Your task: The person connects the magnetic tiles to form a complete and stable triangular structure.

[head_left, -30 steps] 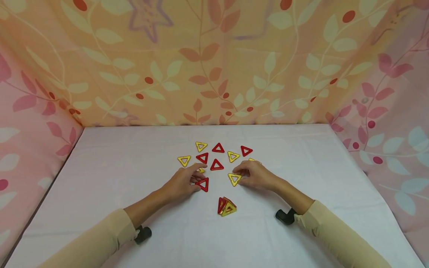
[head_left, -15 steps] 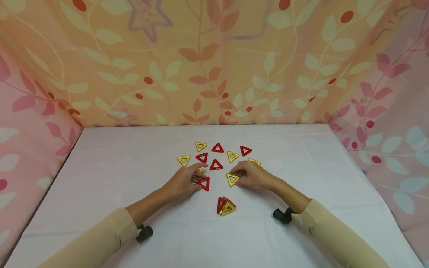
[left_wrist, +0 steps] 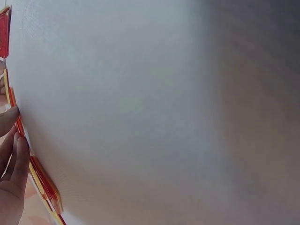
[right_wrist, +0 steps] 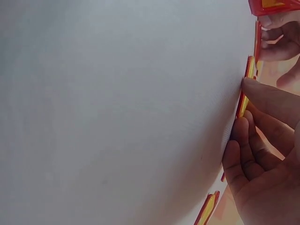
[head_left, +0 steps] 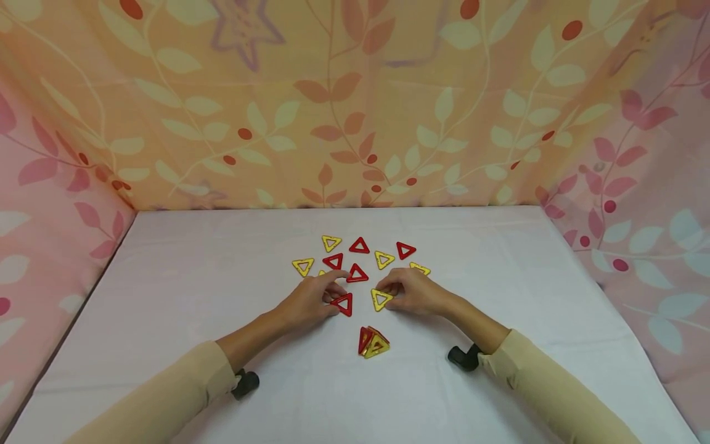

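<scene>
Shift: over the last second, the left hand (head_left: 310, 302) had carried its red triangle (head_left: 350, 304) rightward, the right hand (head_left: 413, 293) had brought its yellow triangle (head_left: 374, 300) leftward, and the gap between the two pieces had narrowed.
Held triangles: they faced each other near the middle of the table, apart, just beyond a small cluster; whether either touched the cloth could not be told.
Left grip: thumb and fingers were closed to a pinch on the red triangle's left corner, the forefinger stretched out above it.
Right grip: thumb and fingers were pinched together on the yellow triangle's right side.
Cluster: red and yellow pieces (head_left: 374, 343) touched or overlapped on the near side of both hands.
Loose reds: beyond the hands sat four, one (head_left: 357, 280) close to the left forefinger, others (head_left: 341, 261) (head_left: 359, 251) (head_left: 399, 250) farther back.
Loose yellows: five were scattered among them (head_left: 302, 261) (head_left: 331, 238) (head_left: 378, 260), one (head_left: 420, 267) just behind the right hand and one partly hidden by the left.
Table: a white cloth (head_left: 299, 394) covered it.
Arms: beige sleeves (head_left: 161, 394) reached in from both near corners, with a black device (head_left: 463, 357) at each wrist.
Backdrop: a leafy orange curtain (head_left: 410, 111) hung behind, with pink fabric at the sides.
</scene>
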{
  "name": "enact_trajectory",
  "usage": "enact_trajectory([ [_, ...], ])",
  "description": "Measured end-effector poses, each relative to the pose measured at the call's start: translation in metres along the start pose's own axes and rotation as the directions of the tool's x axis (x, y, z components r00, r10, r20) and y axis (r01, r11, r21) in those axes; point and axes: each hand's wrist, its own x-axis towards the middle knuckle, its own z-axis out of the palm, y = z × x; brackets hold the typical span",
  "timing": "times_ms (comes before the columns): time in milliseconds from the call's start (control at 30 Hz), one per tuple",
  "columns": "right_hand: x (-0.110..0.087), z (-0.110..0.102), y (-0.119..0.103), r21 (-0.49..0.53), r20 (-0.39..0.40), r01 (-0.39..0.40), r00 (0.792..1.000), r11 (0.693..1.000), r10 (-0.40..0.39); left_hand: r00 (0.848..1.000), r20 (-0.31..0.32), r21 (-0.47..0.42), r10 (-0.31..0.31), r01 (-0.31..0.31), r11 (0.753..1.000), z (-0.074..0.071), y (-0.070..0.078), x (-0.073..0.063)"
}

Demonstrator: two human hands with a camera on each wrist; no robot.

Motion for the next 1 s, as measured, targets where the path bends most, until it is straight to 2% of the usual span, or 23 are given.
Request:
enact_trajectory([
  [200, 0.0014, -0.0001, -0.0023, -0.024, 0.012, 0.010, 1.000, 1.000, -0.009, 1.000, -0.001, 0.009, 0.000, 0.000, 1.000, 0.0015, 0.0023, 0.0013],
  [600, 0.0045, 0.0021, -0.0028, -0.026, 0.015, 0.015, 1.000, 1.000, -0.014, 0.999, 0.008, 0.003, -0.039, 0.039, 0.999, 0.0030, 0.0043, 0.0046],
  [1000, 0.0068, 0.0049, -0.0066, -0.039, 0.019, 0.018, 1.000, 0.999, -0.017, 0.999, 0.008, -0.017, -0.041, 0.041, 0.999, 0.0054, 0.0073, 0.0064],
])
